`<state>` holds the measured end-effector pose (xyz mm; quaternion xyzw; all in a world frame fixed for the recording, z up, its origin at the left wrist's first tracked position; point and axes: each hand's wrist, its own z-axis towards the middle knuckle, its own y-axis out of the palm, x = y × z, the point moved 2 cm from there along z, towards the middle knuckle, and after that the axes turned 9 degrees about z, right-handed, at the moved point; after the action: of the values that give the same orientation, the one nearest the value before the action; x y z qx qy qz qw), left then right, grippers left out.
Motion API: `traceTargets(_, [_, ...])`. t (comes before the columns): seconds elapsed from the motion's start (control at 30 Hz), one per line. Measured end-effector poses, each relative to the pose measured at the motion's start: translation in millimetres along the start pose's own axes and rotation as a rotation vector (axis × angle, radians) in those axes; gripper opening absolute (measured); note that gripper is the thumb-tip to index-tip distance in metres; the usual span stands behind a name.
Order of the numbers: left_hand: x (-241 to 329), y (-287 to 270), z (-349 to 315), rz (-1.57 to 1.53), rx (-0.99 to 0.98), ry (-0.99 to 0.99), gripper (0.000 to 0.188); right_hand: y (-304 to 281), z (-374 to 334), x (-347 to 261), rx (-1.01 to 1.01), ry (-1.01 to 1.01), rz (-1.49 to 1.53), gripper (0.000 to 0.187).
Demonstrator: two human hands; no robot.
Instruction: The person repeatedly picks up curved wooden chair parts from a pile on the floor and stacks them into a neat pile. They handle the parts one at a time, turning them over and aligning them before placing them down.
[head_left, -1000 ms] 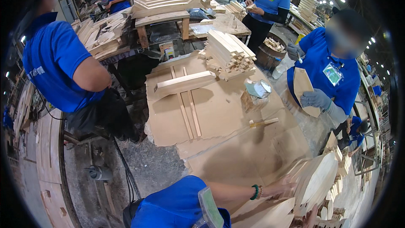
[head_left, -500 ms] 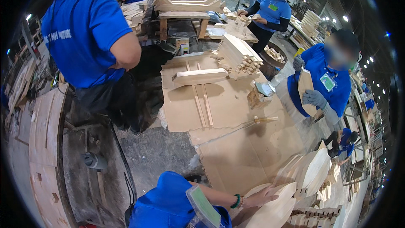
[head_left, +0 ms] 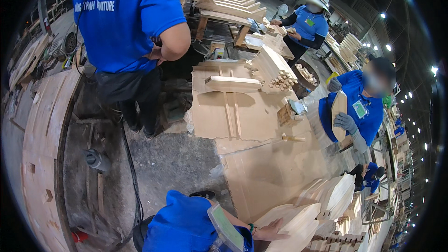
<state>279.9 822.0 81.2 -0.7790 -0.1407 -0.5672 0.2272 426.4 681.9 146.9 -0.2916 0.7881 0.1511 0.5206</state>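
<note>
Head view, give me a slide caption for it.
The left hand at pale, shaped boards, beside brown cardboard spread on a workshop floor.

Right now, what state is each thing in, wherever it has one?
Left hand: open, laid on a wooden panel.
Right hand: out of view.
Long beam: lying crosswise over two thin strips.
Cardboard: spread flat, edge torn.
Bars: piled in a stack.
Barrel: open, holding wood pieces.
Grey container: upright or tipped, cannot tell.
Co-worker's panel: held in gloved hands.

Torn-edged brown cardboard sheets [head_left: 261,168]
Stacked wooden bars [head_left: 274,67], two thin wooden strips [head_left: 227,114] and a blocky wooden stand [head_left: 285,115] rest there; tapered wooden panels [head_left: 298,228] crowd the near edge.
</note>
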Motion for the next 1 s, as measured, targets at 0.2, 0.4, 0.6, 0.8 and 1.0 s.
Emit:
traceTargets(0.2, [-4.1, 1.4, -7.5, 0.014, -0.008, 0.017, 0.107, -0.6, -15.9, 19.8, -0.018, 0.001, 0.056, 0.06])
traceTargets(0.4, [-10.9, -22.1, -5.6, -0.229, 0.034, 0.104, 0.101, -9.8, -31.2, 36.8, -0.182, -0.07, 0.322, 0.057])
traceTargets(0.6, [6.1, -19.2, -3.2, -0.508, 0.04, 0.153, 0.081, -27.2, -28.8, 47.6, -0.055, -0.116, 0.431, 0.059])
traceTargets(0.8, [-24.0, -33.1, 18.9, -0.556, 0.049, 0.11, 0.078, -11.5, -18.8, 65.8, -0.09, -0.178, 0.701, 0.082])
traceTargets(1.0, [0.1, -34.2, 32.7, -0.574, 0.134, 0.056, 0.087, 15.6, -19.7, 48.0, 0.078, -0.064, 0.691, 0.088])
